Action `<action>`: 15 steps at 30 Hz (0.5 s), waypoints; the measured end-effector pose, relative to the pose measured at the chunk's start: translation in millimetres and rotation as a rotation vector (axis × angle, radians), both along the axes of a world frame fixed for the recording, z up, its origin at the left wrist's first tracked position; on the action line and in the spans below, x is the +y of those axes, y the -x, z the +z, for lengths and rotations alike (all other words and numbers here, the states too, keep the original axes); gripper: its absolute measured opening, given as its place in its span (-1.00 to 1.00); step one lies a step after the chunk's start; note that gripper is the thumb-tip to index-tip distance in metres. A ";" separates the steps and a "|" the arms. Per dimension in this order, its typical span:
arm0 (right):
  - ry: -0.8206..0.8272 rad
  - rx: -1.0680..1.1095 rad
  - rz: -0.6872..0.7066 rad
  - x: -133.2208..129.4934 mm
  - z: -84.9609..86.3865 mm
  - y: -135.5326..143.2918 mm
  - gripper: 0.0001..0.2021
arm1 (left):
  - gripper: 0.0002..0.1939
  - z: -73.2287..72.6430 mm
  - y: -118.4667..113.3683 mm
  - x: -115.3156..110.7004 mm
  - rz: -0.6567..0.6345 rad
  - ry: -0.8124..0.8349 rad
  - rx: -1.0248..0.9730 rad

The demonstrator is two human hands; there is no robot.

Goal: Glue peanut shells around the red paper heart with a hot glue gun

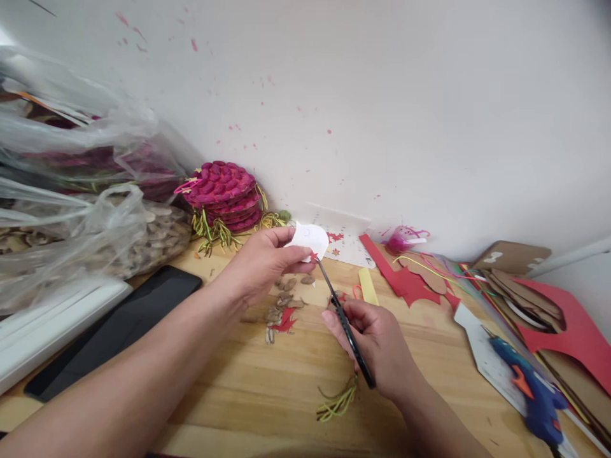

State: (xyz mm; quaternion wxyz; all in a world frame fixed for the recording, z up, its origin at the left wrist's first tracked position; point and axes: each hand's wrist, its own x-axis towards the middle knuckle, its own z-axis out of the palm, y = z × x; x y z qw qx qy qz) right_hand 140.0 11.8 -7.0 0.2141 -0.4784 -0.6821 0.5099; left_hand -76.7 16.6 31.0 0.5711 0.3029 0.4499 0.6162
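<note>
Between its thumb and fingers, my left hand [267, 261] pinches a white piece of paper [310, 236] with a rounded edge. A small red star [314, 256] shows at the thumb tip, against the paper. My right hand [382, 346] is closed around black-handled scissors [352, 337], seen nearly edge-on. Their narrow tip reaches the red star; whether the blades are apart cannot be made out. Below the hands, red paper scraps [286, 320] lie among brown seed-like pieces [275, 312]. Green and yellow strings [338, 404] rest under my right hand.
Stacked magenta discs [224, 197] stand against the wall. Clear plastic bags [95, 210] and a black phone [119, 331] are at left. A blue glue gun [527, 385], red paper [410, 283] and brown cardboard [520, 296] lie at right. A yellow strip [368, 286] lies beyond my right hand.
</note>
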 end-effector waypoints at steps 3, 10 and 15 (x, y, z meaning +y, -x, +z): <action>-0.016 -0.013 -0.008 -0.5 0.5 -0.5 -0.54 | -0.78 -0.1 0.3 -0.2 -0.004 -0.006 0.002; -0.059 -0.067 -0.013 -1.6 3.2 0.1 -0.54 | -0.82 -0.4 -0.1 0.5 -0.002 -0.002 0.002; -0.092 -0.078 -0.007 -0.2 1.8 0.4 -0.56 | -0.81 -1.3 -0.1 1.7 -0.001 -0.001 -0.003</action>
